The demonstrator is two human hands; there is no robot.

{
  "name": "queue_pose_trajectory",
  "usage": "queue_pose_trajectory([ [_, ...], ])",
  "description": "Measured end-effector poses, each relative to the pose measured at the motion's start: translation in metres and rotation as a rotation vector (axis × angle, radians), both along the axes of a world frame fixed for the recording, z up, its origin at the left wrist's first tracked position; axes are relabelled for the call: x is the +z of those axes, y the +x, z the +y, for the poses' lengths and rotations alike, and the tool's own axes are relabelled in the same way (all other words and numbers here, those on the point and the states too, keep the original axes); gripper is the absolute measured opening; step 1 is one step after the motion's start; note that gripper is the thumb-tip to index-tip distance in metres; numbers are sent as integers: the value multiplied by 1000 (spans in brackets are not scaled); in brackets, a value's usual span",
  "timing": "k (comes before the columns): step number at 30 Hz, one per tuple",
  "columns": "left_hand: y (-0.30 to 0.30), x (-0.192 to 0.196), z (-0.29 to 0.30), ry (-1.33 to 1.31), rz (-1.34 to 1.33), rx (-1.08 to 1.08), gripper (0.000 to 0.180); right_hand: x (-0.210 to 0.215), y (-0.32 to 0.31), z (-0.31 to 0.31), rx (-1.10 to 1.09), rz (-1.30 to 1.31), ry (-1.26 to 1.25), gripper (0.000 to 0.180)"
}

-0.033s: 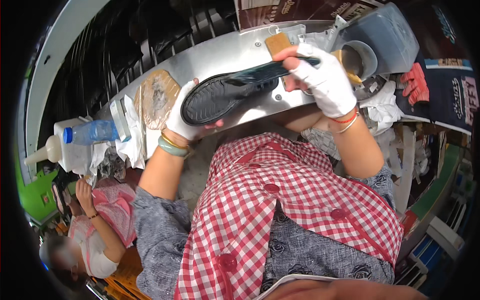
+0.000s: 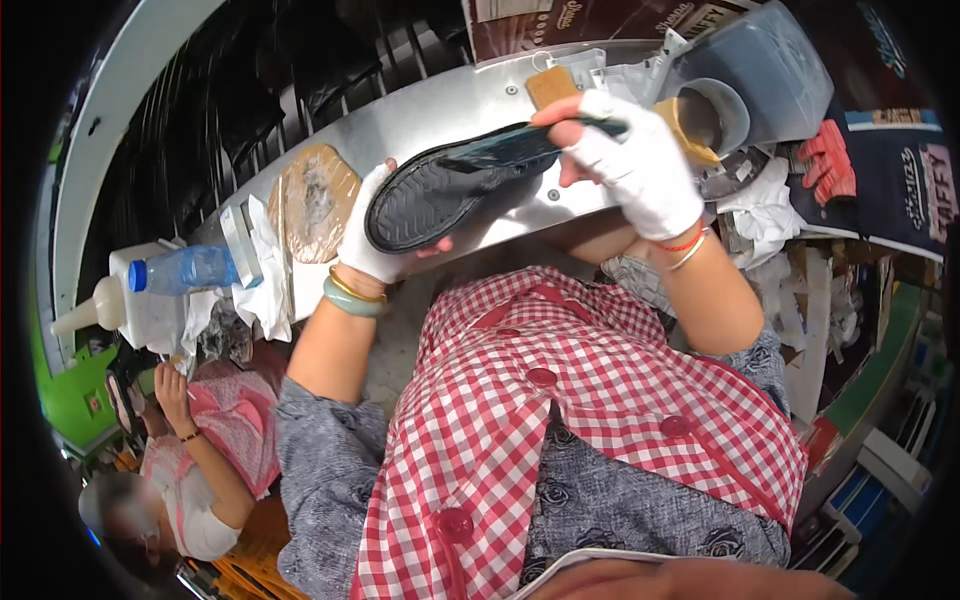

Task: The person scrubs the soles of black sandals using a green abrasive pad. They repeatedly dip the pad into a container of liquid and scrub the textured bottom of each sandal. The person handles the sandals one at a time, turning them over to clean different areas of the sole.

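A black shoe (image 2: 425, 204) is held slantwise over the metal bench (image 2: 345, 128), its patterned, treaded side towards me. At its wide left end, my left hand (image 2: 368, 232) grips it from beneath, in a white glove with bare fingertips. The shoe narrows to the right into a glossy dark green-black part. There the thumb and fingers of my right hand (image 2: 645, 170), gloved the same way, pinch its end. Whether a small tool is also in those right fingers, I cannot make out.
A tan block (image 2: 552, 88) lies behind my right hand. Beyond it stand a cup (image 2: 718, 112) and a clear plastic container (image 2: 785, 75); a red glove (image 2: 828, 162) hangs at right. Left are a plastic-wrapped brown pad (image 2: 312, 205) and a bottle (image 2: 185, 268). Another person (image 2: 205, 460) sits lower left.
My right hand has shifted slightly left and down along the shoe. My left hand and its grip are nearly unchanged.
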State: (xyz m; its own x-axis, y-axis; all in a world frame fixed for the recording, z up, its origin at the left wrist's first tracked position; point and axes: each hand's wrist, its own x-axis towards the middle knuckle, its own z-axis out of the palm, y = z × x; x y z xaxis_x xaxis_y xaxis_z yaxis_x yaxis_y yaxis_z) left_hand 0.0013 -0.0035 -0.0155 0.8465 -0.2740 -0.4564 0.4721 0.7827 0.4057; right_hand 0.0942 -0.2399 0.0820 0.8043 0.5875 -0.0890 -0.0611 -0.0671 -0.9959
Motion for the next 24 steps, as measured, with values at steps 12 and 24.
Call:
queue_pose_trajectory([
  [12, 10, 12, -39, 51, 122, 195, 57, -33, -54, 12, -117, -191, 266, 16],
  [24, 52, 193, -81, 84, -531, 287, 66, -56, -25, -48, -838, -653, 114, 31],
])
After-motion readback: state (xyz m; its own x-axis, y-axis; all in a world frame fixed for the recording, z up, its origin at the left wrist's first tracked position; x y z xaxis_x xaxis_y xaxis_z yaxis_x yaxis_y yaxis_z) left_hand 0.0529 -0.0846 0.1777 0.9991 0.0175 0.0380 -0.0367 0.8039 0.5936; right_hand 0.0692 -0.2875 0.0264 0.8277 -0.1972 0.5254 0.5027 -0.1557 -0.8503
